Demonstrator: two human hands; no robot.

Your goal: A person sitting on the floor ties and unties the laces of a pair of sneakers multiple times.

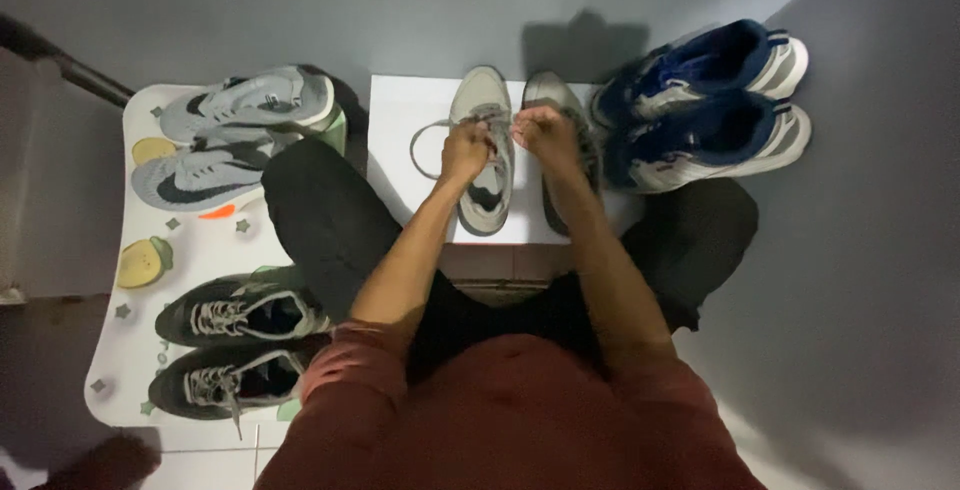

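Two hands were held close together over one grey shoe. That shoe was placed on a white board in front of the person's knees, near the middle of the board. Its toe was pointed away from the person, toward the far edge of the board, and its heel was turned toward the near edge. So the long way of the shoe was lined up straight out from the body.

The left hand was curled shut on the left side of the shoe, and a bit of grey lace seemed to be pinched in it. A loop of that lace was hung out to the left over the white board. The right hand was also curled shut, just to the right of the shoe's tongue. What was gripped in it could not be seen clearly, but it looked like the other lace end. Both hands were about the same way from the shoe, one on each side, almost touching each other over the laces.

A second grey shoe was laid just beside the first, by the right edge of the board, partly hidden under the right hand and arm. A pair of blue and white shoes was set on the floor past the board's right edge. Two grey shoes and two black shoes were lined up on a white mat with fruit pictures, well off to the left.
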